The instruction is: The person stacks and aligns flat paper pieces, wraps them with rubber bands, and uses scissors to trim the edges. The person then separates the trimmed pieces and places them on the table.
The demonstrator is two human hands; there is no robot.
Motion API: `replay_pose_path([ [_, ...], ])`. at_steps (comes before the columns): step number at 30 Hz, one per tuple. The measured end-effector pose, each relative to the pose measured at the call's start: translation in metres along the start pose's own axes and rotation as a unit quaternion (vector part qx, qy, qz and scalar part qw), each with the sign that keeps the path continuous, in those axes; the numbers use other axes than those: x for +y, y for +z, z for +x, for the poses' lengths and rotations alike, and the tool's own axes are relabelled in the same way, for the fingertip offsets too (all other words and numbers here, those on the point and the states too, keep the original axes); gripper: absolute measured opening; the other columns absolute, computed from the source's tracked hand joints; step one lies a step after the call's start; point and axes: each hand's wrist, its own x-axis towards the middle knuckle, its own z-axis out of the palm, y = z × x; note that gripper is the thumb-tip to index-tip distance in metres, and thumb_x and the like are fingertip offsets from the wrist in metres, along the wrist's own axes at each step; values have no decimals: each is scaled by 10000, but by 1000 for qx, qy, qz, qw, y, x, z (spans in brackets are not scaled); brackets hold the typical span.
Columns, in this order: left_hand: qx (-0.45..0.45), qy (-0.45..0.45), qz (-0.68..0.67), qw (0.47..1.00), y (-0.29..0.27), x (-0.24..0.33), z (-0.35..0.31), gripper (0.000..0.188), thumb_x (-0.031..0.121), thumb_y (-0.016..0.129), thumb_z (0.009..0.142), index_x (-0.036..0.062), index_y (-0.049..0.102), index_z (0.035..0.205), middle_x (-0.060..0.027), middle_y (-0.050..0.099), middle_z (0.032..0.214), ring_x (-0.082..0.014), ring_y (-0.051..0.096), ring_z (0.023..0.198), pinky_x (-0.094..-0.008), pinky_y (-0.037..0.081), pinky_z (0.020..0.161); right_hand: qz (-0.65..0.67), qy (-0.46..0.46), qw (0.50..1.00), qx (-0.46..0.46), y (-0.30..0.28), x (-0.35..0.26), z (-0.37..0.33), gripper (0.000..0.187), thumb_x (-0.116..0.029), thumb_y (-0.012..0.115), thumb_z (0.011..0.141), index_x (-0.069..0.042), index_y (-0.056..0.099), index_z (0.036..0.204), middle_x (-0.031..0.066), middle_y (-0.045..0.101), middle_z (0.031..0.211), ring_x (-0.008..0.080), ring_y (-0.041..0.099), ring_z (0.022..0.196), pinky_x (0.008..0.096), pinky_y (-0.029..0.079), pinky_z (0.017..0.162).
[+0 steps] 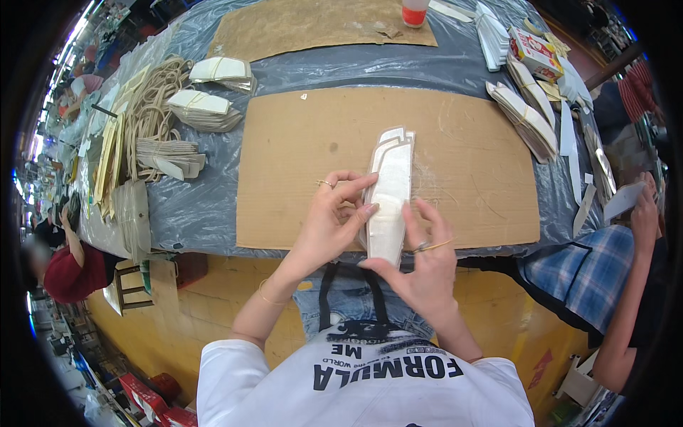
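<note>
holding the stack of pale strips [393,186] over the near edge of the cardboard sheet [306,160]: clamped at the left by the left hand [333,219], touched at the right side and lower end by the right hand [430,270] (cannot tell how firmly). to judge by the staggered upper end, best squared with light, even pressure, without bowing strips or letting inner layers slip.

Cardboard sheet [299,178] on seemingly plastic-covered table [196,220]
</note>
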Motion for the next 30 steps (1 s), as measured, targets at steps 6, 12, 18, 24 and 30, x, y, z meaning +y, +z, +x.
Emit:
replay_pose_path([
  [6, 29, 2, -142, 989, 7, -29, -3, 440, -63, 654, 851, 24, 579, 1276, -67, 422, 1172, -70, 525, 857, -182, 512, 731, 8, -37, 999, 8, 14, 0, -4, 530, -261, 784, 767, 21, 614, 1181, 234, 539, 1285, 387, 564, 1127, 432, 492, 912],
  [12, 57, 56, -158, 984, 15, -48, -7, 472, -57, 664, 848, 19, 559, 1302, -63, 418, 1182, -66, 519, 842, -186, 497, 738, 23, -68, 997, 34, 11, 10, -11, 228, -110, 668, 868, 38, 657, 1041, 225, 645, 1121, 352, 661, 975, 375, 539, 827],
  [18, 70, 56, -88, 992, 15, -50, -8, 451, -15, 691, 844, 21, 569, 1276, -71, 410, 1233, -57, 510, 816, -188, 482, 729, 204, 158, 962, 89, -14, 28, -11, 152, -134, 555, 976, 6, 614, 965, 38, 613, 823, 126, 566, 728, 260, 450, 611],
  [24, 48, 37, -120, 991, 11, -47, -3, 444, 23, 688, 863, 22, 539, 1282, -73, 409, 1236, -53, 497, 794, -191, 470, 727, 388, 219, 889, 103, -39, 65, 8, 244, -204, 471, 1033, 3, 574, 958, -52, 521, 781, 10, 408, 698, 171, 349, 623],
  [30, 70, 8, -133, 989, 16, -46, -7, 455, 23, 673, 872, 10, 511, 1297, -72, 421, 1218, -57, 492, 795, -199, 474, 741, 391, 208, 890, 107, -35, 76, 13, 227, -187, 477, 1030, -7, 591, 952, -48, 531, 786, 13, 410, 724, 168, 354, 656],
])
